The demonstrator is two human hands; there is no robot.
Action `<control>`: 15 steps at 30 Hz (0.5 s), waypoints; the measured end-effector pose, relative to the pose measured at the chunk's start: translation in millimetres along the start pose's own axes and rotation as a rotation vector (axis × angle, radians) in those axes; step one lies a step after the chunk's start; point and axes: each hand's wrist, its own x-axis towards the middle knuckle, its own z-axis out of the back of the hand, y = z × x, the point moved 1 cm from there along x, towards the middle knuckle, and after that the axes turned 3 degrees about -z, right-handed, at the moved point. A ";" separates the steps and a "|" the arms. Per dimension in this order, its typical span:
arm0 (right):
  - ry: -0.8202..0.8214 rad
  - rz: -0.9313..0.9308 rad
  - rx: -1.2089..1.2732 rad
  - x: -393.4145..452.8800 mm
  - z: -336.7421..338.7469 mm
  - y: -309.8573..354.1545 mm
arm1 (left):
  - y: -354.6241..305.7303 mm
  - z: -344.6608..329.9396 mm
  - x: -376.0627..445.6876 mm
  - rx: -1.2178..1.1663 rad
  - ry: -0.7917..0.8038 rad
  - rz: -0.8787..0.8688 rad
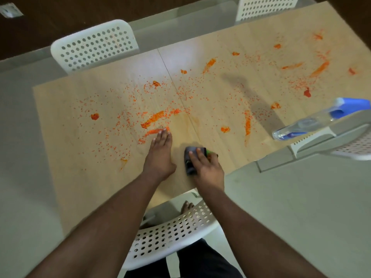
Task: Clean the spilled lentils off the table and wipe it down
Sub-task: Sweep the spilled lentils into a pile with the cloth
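Countless loose lentils [154, 117] will roll, some smeared wet; left hand [160, 153] sweeps flat, fingers together, while right hand [206, 167] grips a soft cloth [189, 159], fingers curled over it.

Both bare forearms are extending forward from the lower edge of the head view, converging toward 12 o'clock. The left hand [160, 155] is lying palm down, fingers straight and held together, fingertips pointing to 12 o'clock, thumb angling out toward 3 o'clock. The right hand [204, 165] is sitting just beside it at 3 o'clock, knuckles up, fingers curling over and gripping a dark object, fingertips pointing toward 11 o'clock. A bare foot [186, 207] is showing below, between the forearms.
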 end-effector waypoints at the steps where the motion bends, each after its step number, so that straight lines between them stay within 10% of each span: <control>1: -0.024 -0.030 0.010 13.4 3.9 -4.5 | -3.3 -0.9 2.0 -0.002 -0.001 -0.014; 15: -0.133 0.035 0.000 -23.1 5.6 -12.3 | -20.1 -8.3 -1.0 -0.061 0.032 -0.052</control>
